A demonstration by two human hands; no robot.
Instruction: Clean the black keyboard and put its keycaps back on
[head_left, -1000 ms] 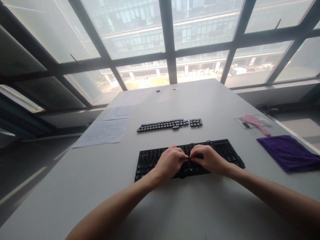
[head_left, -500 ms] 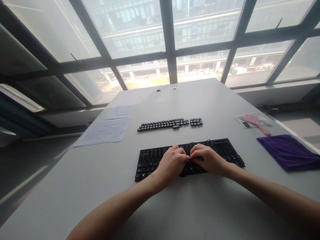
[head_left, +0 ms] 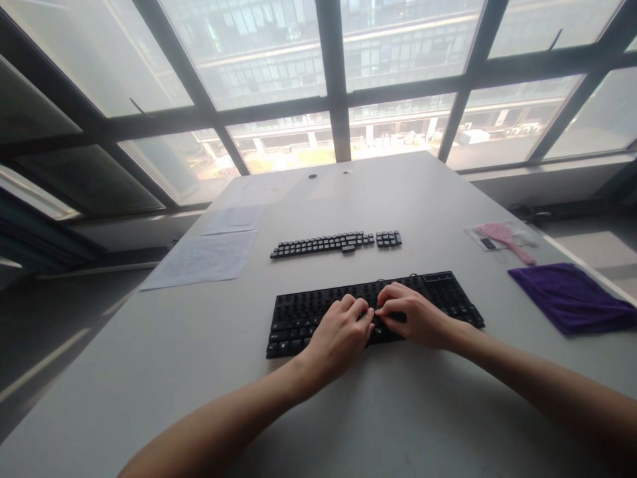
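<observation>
A black keyboard lies in front of me on the white desk. Its lower rows and part of the right-hand block carry keycaps, while the upper area shows bare key posts. My left hand rests over the middle of the keyboard with curled fingers, its fingertips close to those of the other hand. My right hand comes in from the right, thumb and forefinger pinched together just above the keys. Whatever may be between the fingertips of either hand is too small and hidden to make out.
Beyond the keyboard, loose black keycaps stand in rows, with a smaller group beside them. Paper sheets lie at the left. At the right are a pink brush-like object on a clear bag and a purple cloth.
My left fingertips have drawn slightly apart from the right ones and tilted downward. My right hand stays nearly in place, still pinched. The whole view has shifted a little.
</observation>
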